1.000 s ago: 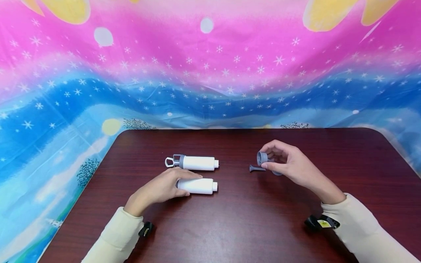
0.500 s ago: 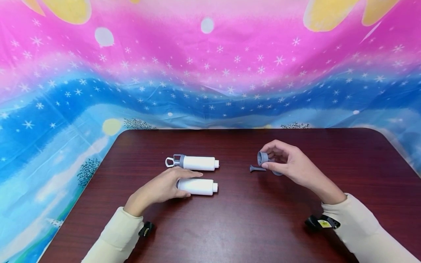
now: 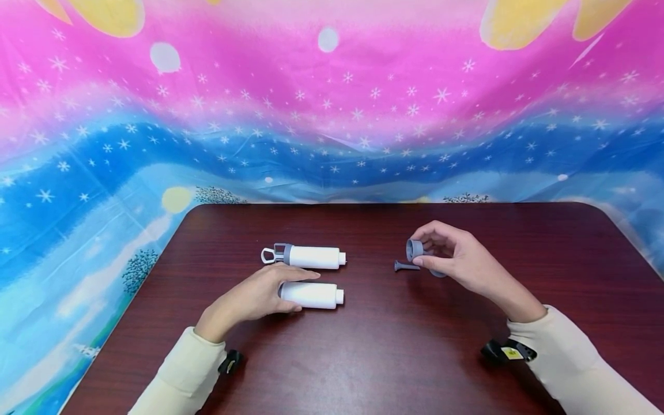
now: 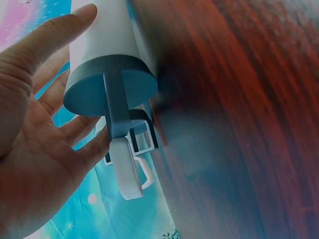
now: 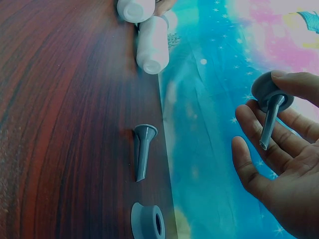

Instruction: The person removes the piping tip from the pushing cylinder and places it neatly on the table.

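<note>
A white hand pump (image 3: 313, 295) with a grey end collar and white handle (image 4: 125, 169) lies on the table. My left hand (image 3: 254, 294) loosely surrounds its collar end, thumb along the near side. The straight index finger runs past the pump's far side with a narrow gap between. On the right, my right hand (image 3: 461, 262) pinches a grey cup-shaped nozzle (image 5: 271, 92) between thumb and fingers. Its hollow end faces left in the head view, and its slanted stem points toward the palm. Below that hand, a slim grey flared nozzle (image 5: 143, 149) and a grey ring (image 5: 148, 221) lie on the table.
A second white hand pump (image 3: 313, 257) lies parallel, just beyond the first. Both tips point right on the dark wooden table (image 3: 363, 357). A patterned pink and blue cloth (image 3: 332, 138) hangs behind the table's far edge.
Slight gap now shows between the left index finger and the near pump. Otherwise both hands and the parts hold nearly the same places.
</note>
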A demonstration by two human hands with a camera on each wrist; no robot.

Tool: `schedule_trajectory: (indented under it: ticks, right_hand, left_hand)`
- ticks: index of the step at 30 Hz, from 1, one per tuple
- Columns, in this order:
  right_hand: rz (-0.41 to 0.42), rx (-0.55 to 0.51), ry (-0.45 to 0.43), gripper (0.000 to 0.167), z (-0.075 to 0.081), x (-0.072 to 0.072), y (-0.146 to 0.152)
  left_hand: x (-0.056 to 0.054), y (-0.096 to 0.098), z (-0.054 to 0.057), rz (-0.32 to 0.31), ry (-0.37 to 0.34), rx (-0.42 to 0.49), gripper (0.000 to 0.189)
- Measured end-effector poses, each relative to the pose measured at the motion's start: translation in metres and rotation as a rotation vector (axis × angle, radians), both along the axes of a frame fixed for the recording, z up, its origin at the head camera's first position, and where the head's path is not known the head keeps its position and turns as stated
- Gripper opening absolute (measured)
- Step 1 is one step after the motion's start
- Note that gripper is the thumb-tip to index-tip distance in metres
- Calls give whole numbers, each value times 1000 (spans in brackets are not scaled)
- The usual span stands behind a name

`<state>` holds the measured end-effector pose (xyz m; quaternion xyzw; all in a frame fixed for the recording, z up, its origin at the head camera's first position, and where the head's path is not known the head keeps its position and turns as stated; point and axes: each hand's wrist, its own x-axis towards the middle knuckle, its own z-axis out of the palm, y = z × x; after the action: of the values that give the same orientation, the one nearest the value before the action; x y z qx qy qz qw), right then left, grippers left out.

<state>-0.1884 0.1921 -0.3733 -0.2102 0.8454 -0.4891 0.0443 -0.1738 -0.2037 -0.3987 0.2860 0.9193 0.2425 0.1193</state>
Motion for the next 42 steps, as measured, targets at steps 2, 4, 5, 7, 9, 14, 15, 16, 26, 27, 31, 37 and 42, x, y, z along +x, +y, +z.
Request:
schedule_trajectory:
  ticks: [2,4,5,7,9,14,15,16,26,27,31,37,42]
  right_hand:
    - [1,0,3,31,0,0,0]
    - [2,-1,7,31,0,0,0]
    - [3,-3,8,31,0,0,0]
    - [3,-4,9,31,-1,0,0]
    - [4,-6,6,31,-1,0,0]
    - [5,-6,-6,31,-1,0,0]
    - [5,-6,-4,31,-1,0,0]
    - [7,-6,-1,31,-1,0,0]
    - [15,-14,29,31,-2,0,-1]
    - [13,-16,31,31,-2,0,-2]
    - [12,-30,39,31,-1,1,-4]
    - [11,-46,25,31,1,4,-7]
    - [13,-39,31,31,0,4,-9]
  left_hand:
    - [0,0,0,3,-4,1,61]
    - [1,0,1,5,-6,5,61]
    - [1,0,1,6,-5,7,61]
    - [2,0,2,5,0,10,60]
    - [2,1,4,4,8,13,60]
    - [3,3,9,-10,31,34,54]
    - [4,4,10,-12,37,40,53]
    - [4,5,12,-15,46,45,51]
    - [4,26,20,-33,172,168,48]
    - [4,30,20,-31,182,176,48]
    - [2,44,21,-35,224,214,44]
    - [-2,64,23,-69,289,253,41]
    - [-3,81,26,-79,296,294,44]
